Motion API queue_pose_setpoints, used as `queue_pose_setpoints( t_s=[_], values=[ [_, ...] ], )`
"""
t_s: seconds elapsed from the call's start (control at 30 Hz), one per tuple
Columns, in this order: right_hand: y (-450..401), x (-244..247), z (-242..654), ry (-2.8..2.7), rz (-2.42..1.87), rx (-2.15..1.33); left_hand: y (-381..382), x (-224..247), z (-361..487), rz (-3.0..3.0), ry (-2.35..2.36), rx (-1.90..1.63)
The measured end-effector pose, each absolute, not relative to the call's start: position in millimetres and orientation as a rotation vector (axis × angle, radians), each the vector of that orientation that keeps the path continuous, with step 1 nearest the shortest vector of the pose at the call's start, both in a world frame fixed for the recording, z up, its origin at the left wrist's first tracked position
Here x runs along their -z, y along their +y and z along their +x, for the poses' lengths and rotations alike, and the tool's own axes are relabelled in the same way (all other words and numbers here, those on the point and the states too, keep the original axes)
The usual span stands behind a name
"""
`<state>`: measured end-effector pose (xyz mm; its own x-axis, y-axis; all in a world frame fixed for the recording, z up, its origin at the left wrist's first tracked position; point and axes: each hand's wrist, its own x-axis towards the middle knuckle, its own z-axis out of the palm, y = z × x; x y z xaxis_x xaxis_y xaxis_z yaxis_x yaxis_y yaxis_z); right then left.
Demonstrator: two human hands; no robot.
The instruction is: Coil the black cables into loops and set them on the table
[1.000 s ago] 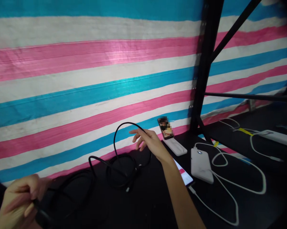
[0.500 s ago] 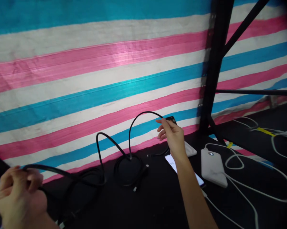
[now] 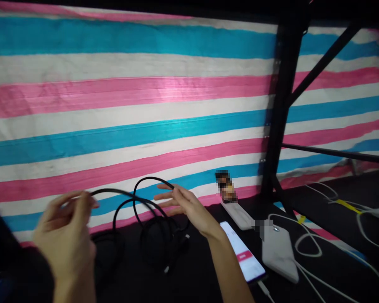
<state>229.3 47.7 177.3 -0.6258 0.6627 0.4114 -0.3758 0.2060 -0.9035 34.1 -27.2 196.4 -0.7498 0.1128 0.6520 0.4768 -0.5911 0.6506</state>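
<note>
My left hand (image 3: 66, 240) is closed, its thumb and fingers pinching a black cable (image 3: 109, 190). From there the cable runs in raised loops toward my right hand (image 3: 187, 208). That hand grips it between thumb and index finger, with the other fingers stretched out. Below the loops, more black cable lies coiled on the dark surface, blurred and hard to trace. Two small light-coloured cable tips show near the coil. Just right of my right wrist lies a phone (image 3: 244, 254) with its screen lit.
A white power bank (image 3: 279, 256) with white cables lies at the right. Behind the phone is another white flat device (image 3: 239, 216), partly blurred out. A dark upright post (image 3: 279, 109) with a diagonal brace stands before a striped tarp (image 3: 129, 92). Yellow tape (image 3: 348, 207) marks a white cable.
My hands have come closer together: the left moved right and up, the right moved left and down. Cable loops now bunch between them. The phone's screen shows different content. The view has shifted.
</note>
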Motion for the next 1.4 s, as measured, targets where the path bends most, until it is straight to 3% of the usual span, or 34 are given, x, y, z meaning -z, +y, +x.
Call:
queue_pose_setpoints(
  t_s=[0.17,0.37,0.53,0.67,0.87,1.13,1.4],
  values=[
    [44.6,-177.5,209.6,-1.557,-0.326,-1.712,-9.9,-192.8,70.5,-1.152,-1.235,2.386],
    [39.1,-190.8,224.2,-1.64,-0.461,-1.25,-8.8,-186.6,54.4,-1.572,-1.373,1.98],
    [19.4,-201.8,245.3,-1.773,-0.304,-1.166,5.0,-177.7,45.7,-2.072,-1.346,1.712],
    [14.1,-201.3,249.8,-1.823,-0.221,-1.147,9.8,-176.3,57.9,-1.989,-1.335,1.878],
    [28.0,-193.7,241.3,-1.624,-0.328,-1.151,1.7,-179.6,57.5,-1.558,-1.742,2.249],
    [26.6,-185.4,225.9,-1.859,-0.595,-0.862,-10.7,-181.6,63.5,-1.497,-1.88,1.82],
    [35.1,-191.0,228.0,-1.613,-0.531,-1.01,-1.2,-176.6,57.8,-1.486,-2.008,1.842]
  ],
)
